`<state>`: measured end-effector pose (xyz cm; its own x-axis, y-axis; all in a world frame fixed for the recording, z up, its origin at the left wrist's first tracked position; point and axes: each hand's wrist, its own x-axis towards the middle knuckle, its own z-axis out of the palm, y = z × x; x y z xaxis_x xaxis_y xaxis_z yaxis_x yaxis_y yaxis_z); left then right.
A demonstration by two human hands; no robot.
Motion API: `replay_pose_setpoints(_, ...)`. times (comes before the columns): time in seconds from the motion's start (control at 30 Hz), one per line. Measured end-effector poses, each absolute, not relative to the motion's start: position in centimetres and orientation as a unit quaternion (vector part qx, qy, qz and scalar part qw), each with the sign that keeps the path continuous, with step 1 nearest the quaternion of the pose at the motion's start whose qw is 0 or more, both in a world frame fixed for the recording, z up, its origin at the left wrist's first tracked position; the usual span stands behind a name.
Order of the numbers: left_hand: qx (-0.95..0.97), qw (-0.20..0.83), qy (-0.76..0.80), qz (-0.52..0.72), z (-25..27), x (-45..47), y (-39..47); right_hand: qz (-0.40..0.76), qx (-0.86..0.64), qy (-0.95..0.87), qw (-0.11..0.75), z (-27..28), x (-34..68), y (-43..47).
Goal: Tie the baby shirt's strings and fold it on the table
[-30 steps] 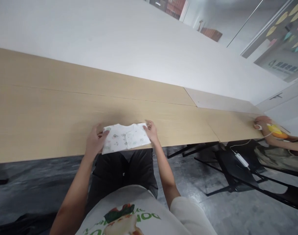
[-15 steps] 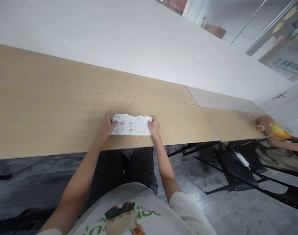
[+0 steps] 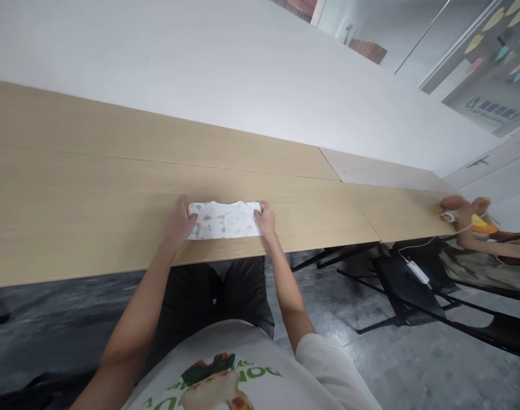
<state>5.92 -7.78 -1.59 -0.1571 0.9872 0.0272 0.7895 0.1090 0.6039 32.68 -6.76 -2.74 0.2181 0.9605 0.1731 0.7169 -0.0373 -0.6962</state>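
Observation:
A white baby top (image 3: 225, 221) with a small printed pattern, folded into a flat oblong, lies on the wooden table (image 3: 93, 216) near its front edge. Its curved neckline faces away from me. My left hand (image 3: 182, 222) is closed on the left end, thumb on top of the cloth and fingers at the outer side, partly hidden. At the other end my right hand (image 3: 265, 219) grips the cloth the same way, with its thumb on the upper face. The underside of the top cannot be seen.
A white wall (image 3: 209, 62) runs along the table's far side. At the far right another person's arm (image 3: 494, 245) rests by the table, near a yellow object (image 3: 484, 226). Black folding chairs (image 3: 407, 293) stand to the right, one bearing a white power strip (image 3: 417, 272).
The view has shifted slightly, so the top and both hands appear a little further left. Both hands keep their grip on the ends. The other person's hands have moved.

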Motion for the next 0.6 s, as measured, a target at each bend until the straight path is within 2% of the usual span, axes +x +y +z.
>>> replay_pose_setpoints(0.37, 0.630, 0.109, 0.729, 0.244, -2.7, 6.7, -9.7, 0.140, -0.683, -0.607, 0.382, -3.8, 32.6, -7.2)
replay_pose_setpoints(0.5, 0.702, 0.071, 0.660, 0.259, -3.4, 6.0, -10.5, 0.096, -0.670, -0.653, 0.342, -3.9, 32.2, -7.5)
replay_pose_setpoints(0.6, 0.748, 0.096, 0.604, 0.257, -4.1, 5.5, -10.9, 0.091, -0.671, -0.674, 0.297, -3.9, 32.1, -7.6)
